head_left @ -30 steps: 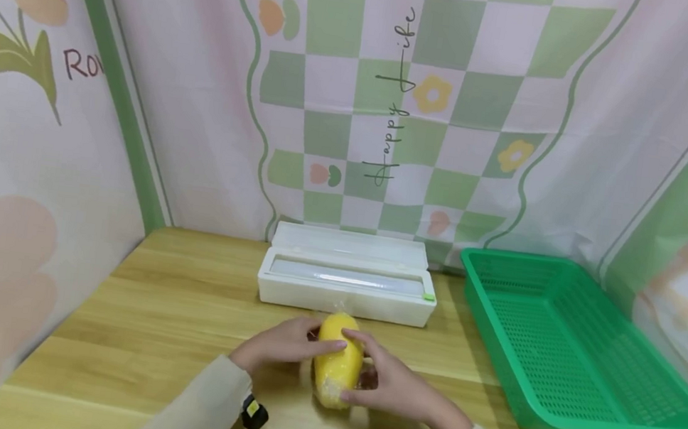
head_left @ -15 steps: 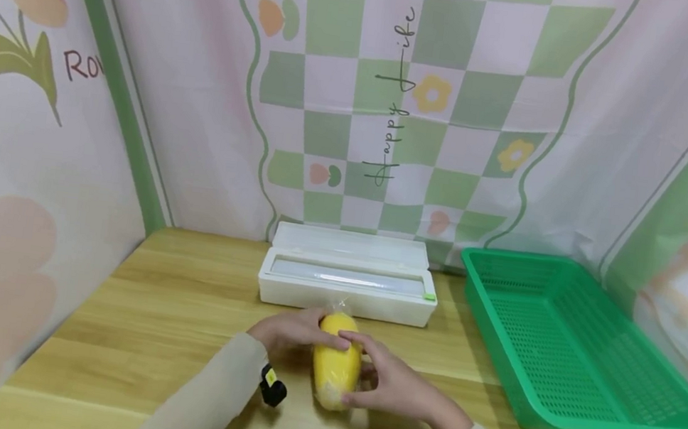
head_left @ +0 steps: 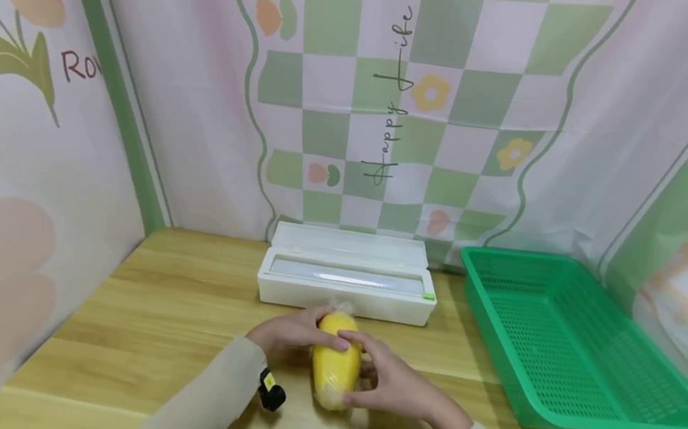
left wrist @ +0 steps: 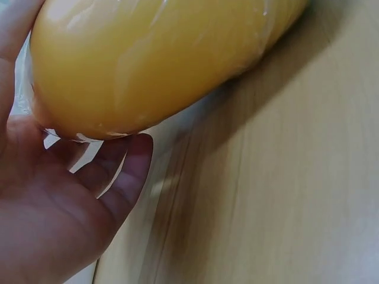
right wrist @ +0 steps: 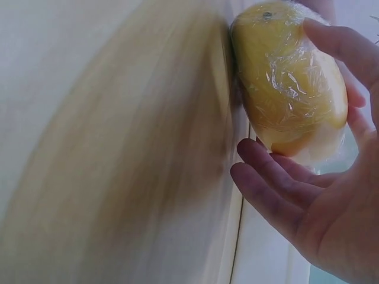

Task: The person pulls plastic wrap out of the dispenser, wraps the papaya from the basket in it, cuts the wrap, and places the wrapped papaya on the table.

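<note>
A yellow mango [head_left: 335, 364], wrapped in clear cling film, lies lengthwise on the table. My left hand [head_left: 297, 330] grips its far end, thumb laid across the top and fingers curling round the far left side. From the right, my right hand [head_left: 403, 386] holds it, with the thumb at the near end and a finger on top. In the left wrist view, fingertips touch the underside of the mango [left wrist: 142, 65]. Wrinkled film and a dark stem spot show on the mango [right wrist: 290, 77] in the right wrist view. Loose film [head_left: 342, 307] bunches at its far end.
Just behind the mango stands a white cling film dispenser [head_left: 346, 301], lid raised and a roll inside. A green perforated basket [head_left: 513, 378] occupies the right side of the wooden table [head_left: 131, 324]. Printed curtains [head_left: 201, 118] hang behind and at both sides.
My left hand has shifted right and slightly forward, closing round the mango's far end. The film tuft there looks more bunched. My right hand has stayed nearly still.
</note>
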